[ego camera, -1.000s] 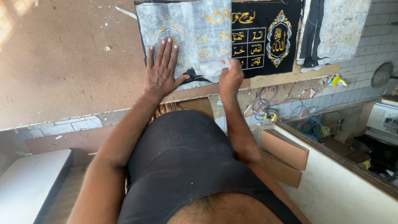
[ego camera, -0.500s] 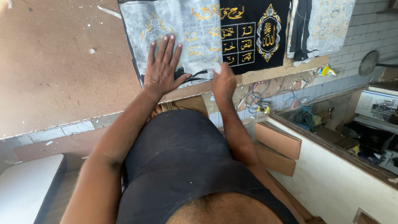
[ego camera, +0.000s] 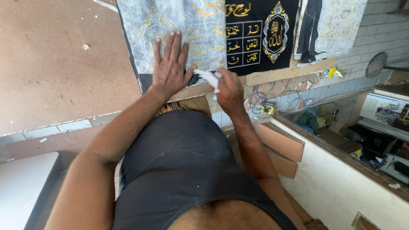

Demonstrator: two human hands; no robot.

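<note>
The step in hand looked like stripping the grey-white backing point(ego camera: 200, 30) off a black embroidered cloth point(ego camera: 255, 42) spread on the brown board table point(ego camera: 55, 72). The left hand point(ego camera: 170, 68) lay open and flat, fingers spread and pointing toward 12 o'clock, palm pressing the backed part of the cloth down near its lower edge. The right hand point(ego camera: 228, 91) was closed, thumb and fingers pinched on a torn white strip point(ego camera: 208, 78) that stuck out toward 10 o'clock from the fist, just beside the left thumb.

The cloth lay ahead of both hands: the part under backing sat beneath the left palm and ran up to 12 o'clock, while the bared black part with gold embroidery lay at 1 o'clock from the right hand, apart from it. The strip's free end hung over the cloth's near edge (whether it was attached to the backing there could not be told).

By my judgement, a further pull would call for the left palm bearing down close to the tear line, and for the right hand drawing low and along the cloth, not upward, lest the gold stitching lift or the strip snap short.

Cables point(ego camera: 260, 100) lay on the floor at 3 o'clock from the right hand.
</note>
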